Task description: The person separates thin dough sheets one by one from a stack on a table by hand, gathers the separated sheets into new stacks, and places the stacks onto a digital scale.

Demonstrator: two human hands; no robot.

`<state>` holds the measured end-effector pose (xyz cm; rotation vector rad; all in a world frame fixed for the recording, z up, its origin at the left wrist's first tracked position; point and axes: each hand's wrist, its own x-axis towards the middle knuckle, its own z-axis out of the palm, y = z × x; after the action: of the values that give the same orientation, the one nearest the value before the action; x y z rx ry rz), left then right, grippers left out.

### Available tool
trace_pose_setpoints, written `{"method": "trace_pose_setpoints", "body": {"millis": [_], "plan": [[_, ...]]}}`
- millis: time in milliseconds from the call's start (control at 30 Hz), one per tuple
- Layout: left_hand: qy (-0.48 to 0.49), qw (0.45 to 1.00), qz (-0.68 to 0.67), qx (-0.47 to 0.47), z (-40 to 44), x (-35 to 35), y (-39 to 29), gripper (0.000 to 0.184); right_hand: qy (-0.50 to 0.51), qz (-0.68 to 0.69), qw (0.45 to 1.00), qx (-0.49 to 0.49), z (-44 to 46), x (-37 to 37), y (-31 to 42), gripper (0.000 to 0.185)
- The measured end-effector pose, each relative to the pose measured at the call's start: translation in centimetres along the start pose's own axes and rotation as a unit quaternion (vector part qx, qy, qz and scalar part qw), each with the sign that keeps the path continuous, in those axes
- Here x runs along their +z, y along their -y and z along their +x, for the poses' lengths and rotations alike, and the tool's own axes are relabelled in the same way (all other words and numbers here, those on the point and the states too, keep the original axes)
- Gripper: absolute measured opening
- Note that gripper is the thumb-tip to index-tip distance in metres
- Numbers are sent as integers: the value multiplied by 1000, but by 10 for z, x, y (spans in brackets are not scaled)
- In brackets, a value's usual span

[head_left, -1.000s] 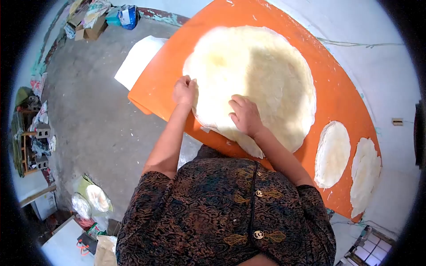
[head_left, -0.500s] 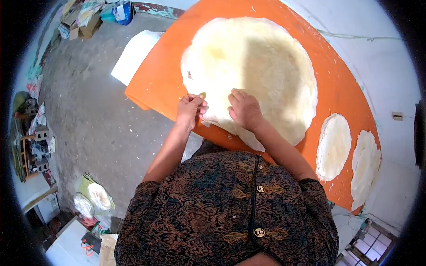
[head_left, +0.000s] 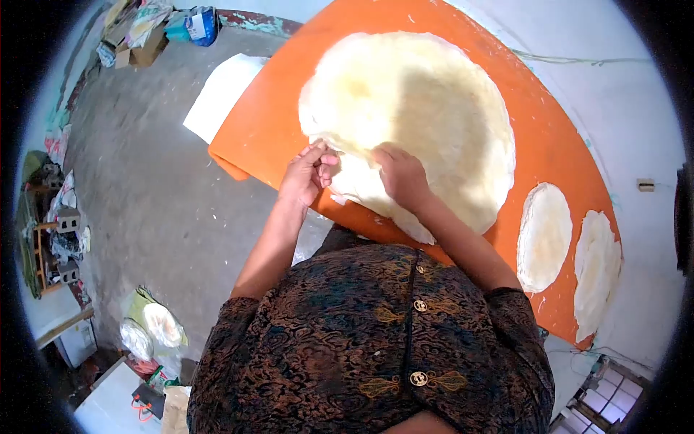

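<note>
A large round pale sheet, thin and dough-like (head_left: 448,130), lies on the orange tabletop (head_left: 253,137). At its near left edge my left hand (head_left: 311,172) is closed, thumb and fingers pinching the raised rim of the sheet. My right hand (head_left: 401,175) is closed on the same lifted fold, a short way to the right. Between the two hands the edge is drawn up in a narrow ridge. Part of the sheet lies in shadow on its right side.
Two smaller pale oval pieces, one here (head_left: 544,237) and one here (head_left: 597,278), lie at the table's right end. A white sheet (head_left: 224,94) sticks out beyond the far left edge. Boxes and bags (head_left: 144,40) stand on the floor by the wall.
My left hand has moved slightly and now pinches the sheet's edge. My right hand has closed on the edge, and a fold has risen between both hands.
</note>
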<state>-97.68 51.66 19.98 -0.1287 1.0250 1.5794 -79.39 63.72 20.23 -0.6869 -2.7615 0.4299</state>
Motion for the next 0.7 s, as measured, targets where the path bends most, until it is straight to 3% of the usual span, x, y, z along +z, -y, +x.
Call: {"method": "trace_pose_setpoints", "body": {"millis": [33, 100, 167, 267, 367, 467, 633, 700], "plan": [[5, 1000, 3, 2, -1, 2, 1, 8, 42, 4, 998, 39, 7, 5, -10, 20], [14, 999, 40, 11, -1, 4, 10, 12, 122, 101, 987, 13, 41, -16, -66, 18], [42, 995, 90, 6, 5, -3, 30, 15, -68, -35, 997, 13, 73, -156, 4, 27], [46, 989, 135, -31, -8, 13, 45, 14, -97, 64, 979, 165, 99, -227, -22, 26], [41, 988, 147, -37, -14, 26, 54, 12, -190, -64, 978, 63, 78, -257, 24, 26], [47, 984, 165, -42, -17, 32, 63, 11, -258, -278, 908, -179, 62, -197, -72, 22], [42, 980, 180, -67, -26, 56, 81, 13, -86, -267, 960, -14, -27, -79, -153, 20], [53, 978, 195, -59, -25, 53, 93, 16, -109, -203, 973, -14, -61, -54, -150, 14]]}}
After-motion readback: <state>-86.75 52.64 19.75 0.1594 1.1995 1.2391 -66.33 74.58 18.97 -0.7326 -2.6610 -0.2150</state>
